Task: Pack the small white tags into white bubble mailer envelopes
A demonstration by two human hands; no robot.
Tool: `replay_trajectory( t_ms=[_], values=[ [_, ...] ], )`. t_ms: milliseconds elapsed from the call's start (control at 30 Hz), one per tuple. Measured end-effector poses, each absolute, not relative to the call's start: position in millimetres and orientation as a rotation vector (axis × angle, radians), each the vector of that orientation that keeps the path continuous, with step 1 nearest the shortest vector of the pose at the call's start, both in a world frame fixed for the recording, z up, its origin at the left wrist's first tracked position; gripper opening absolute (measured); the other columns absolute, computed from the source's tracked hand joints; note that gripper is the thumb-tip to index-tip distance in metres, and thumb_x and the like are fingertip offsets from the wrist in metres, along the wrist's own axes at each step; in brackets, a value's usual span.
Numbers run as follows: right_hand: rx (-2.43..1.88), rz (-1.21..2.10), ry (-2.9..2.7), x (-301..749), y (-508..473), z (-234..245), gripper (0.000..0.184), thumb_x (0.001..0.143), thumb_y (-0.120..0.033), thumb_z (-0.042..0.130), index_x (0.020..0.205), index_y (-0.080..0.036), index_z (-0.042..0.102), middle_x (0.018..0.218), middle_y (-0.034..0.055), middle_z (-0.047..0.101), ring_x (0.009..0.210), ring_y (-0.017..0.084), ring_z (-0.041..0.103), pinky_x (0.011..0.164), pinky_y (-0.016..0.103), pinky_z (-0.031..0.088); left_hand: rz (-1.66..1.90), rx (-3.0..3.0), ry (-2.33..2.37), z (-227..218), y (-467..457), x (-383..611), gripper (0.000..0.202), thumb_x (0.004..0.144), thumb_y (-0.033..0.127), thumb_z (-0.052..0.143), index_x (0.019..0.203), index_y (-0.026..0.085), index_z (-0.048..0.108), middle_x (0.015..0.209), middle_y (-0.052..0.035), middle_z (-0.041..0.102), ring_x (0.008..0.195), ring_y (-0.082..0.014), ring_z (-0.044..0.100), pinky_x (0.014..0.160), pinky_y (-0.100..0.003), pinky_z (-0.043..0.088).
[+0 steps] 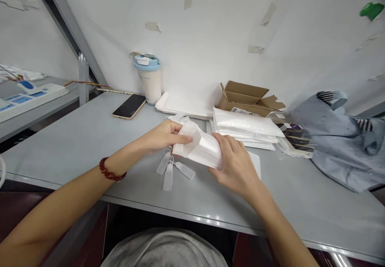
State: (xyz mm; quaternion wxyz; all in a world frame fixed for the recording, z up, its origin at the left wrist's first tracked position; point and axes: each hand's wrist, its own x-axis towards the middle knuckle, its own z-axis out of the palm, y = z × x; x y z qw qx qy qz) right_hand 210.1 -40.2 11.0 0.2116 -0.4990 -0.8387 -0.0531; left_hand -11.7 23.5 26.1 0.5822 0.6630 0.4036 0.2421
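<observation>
A white padded bubble mailer [207,148] is held between both hands above the desk, its mouth gaping toward the left. My left hand [165,136] pinches the mailer at its open end, thumb on top. Wrapped round the other end is my right hand [234,160]. Below and left of the mailer, several translucent white tags with loops [168,176] lie fanned on the desk; more of them are partly hidden behind my left hand. Whatever may be inside the mailer cannot be seen.
A stack of white mailers [249,124] lies right of centre, before an open cardboard box [243,96]. At the back left stand a lidded cup [150,80] and a phone [129,106]. Grey-blue fabric [345,138] is heaped at the right; a power strip [33,98] lies far left.
</observation>
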Motion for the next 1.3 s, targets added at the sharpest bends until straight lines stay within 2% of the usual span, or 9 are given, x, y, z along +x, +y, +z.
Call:
replay_trajectory(
  t_ms=[67, 133, 233, 333, 567, 733, 1000, 1200, 1300],
  values=[
    [-1.437, -0.094, -2.319, 219.7, -37.0, 13.9, 0.056, 0.07, -0.023, 0.057, 0.125, -0.015, 0.047, 0.109, 0.013, 0.062, 0.096, 0.03, 0.058, 0.078, 0.041, 0.047, 0.501, 1.662, 0.971, 29.8, 26.5, -16.9, 0.036, 0.087, 0.04, 0.055, 0.063, 0.013, 0.059, 0.055, -0.0015, 0.061, 0.044, -0.0091, 0.051, 0.047, -0.021, 0.041],
    [-1.488, -0.037, -2.299, 228.4, -34.2, 16.8, 0.05, 0.073, -0.022, 0.056, 0.122, -0.018, 0.05, 0.107, 0.0099, 0.064, 0.093, 0.028, 0.061, 0.074, 0.039, 0.048, 0.371, 1.806, 0.972, 33.4, 30.3, -25.2, 0.039, 0.088, 0.042, 0.052, 0.061, 0.014, 0.058, 0.053, -0.0004, 0.059, 0.043, -0.0079, 0.047, 0.046, -0.021, 0.038],
    [-1.542, -0.022, -2.261, 236.9, -31.4, 20.2, 0.045, 0.074, -0.022, 0.056, 0.118, -0.019, 0.055, 0.104, 0.0082, 0.067, 0.09, 0.027, 0.063, 0.071, 0.036, 0.047, 0.096, 1.961, 0.88, 36.0, 35.9, -38.2, 0.027, 0.081, 0.042, 0.062, 0.085, 0.016, 0.068, 0.055, 0.0036, 0.054, 0.048, -0.008, 0.043, 0.047, -0.019, 0.034],
    [-1.563, -0.027, -2.244, 238.9, -30.7, 22.3, 0.042, 0.074, -0.022, 0.057, 0.116, -0.02, 0.057, 0.103, 0.0081, 0.068, 0.088, 0.027, 0.064, 0.067, 0.034, 0.047, -0.043, 2.023, 0.808, 34.2, 38.0, -43.1, 0.032, 0.074, 0.041, 0.069, 0.096, 0.018, 0.07, 0.053, 0.0062, 0.047, 0.049, -0.0087, 0.04, 0.048, -0.02, 0.031],
    [-1.572, 0.001, -2.281, 234.3, -31.3, 22.1, 0.041, 0.076, -0.022, 0.056, 0.116, -0.02, 0.056, 0.104, 0.008, 0.069, 0.088, 0.027, 0.065, 0.068, 0.034, 0.047, -0.078, 2.162, 0.861, 21.8, 26.6, -26.7, 0.015, 0.071, 0.031, 0.066, 0.076, 0.017, 0.071, 0.049, 0.0067, 0.034, 0.044, -0.0086, 0.033, 0.042, -0.023, 0.026],
    [-1.554, 0.001, -2.296, 233.0, -30.6, 20.9, 0.039, 0.076, -0.022, 0.056, 0.115, -0.019, 0.057, 0.105, 0.0081, 0.068, 0.09, 0.027, 0.064, 0.073, 0.037, 0.047, -0.05, 2.284, 0.854, 20.2, 21.9, -21.7, 0.011, 0.069, 0.019, 0.06, 0.066, 0.016, 0.07, 0.049, 0.0052, 0.04, 0.044, -0.0086, 0.035, 0.043, -0.022, 0.028],
    [-1.544, 0.011, -2.297, 233.4, -30.0, 20.8, 0.038, 0.076, -0.022, 0.056, 0.114, -0.019, 0.057, 0.105, 0.0078, 0.068, 0.091, 0.026, 0.064, 0.075, 0.038, 0.046, -0.021, 2.344, 0.817, 16.5, 19.0, -18.4, 0.015, 0.067, 0.012, 0.057, 0.066, 0.017, 0.072, 0.053, 0.0034, 0.052, 0.049, -0.0088, 0.042, 0.047, -0.021, 0.03],
    [-1.546, 0.018, -2.296, 234.8, -28.8, 22.2, 0.038, 0.077, -0.021, 0.055, 0.115, -0.02, 0.057, 0.099, 0.0078, 0.068, 0.088, 0.026, 0.064, 0.073, 0.037, 0.047, 0.16, 2.089, 0.802, 25.0, 22.7, -22.2, 0.022, 0.075, 0.035, 0.066, 0.08, 0.016, 0.076, 0.047, 0.0055, 0.04, 0.045, -0.0068, 0.032, 0.042, -0.021, 0.024],
    [-1.578, 0.039, -2.297, 235.2, -28.8, 23.4, 0.038, 0.077, -0.021, 0.055, 0.115, -0.021, 0.057, 0.099, 0.0077, 0.068, 0.086, 0.025, 0.064, 0.071, 0.036, 0.047, 0.273, 1.972, 0.788, 31.3, 25.1, -25.6, 0.025, 0.075, 0.039, 0.068, 0.08, 0.015, 0.074, 0.053, 0.0021, 0.052, 0.05, -0.0082, 0.041, 0.046, -0.02, 0.031]
  ],
)
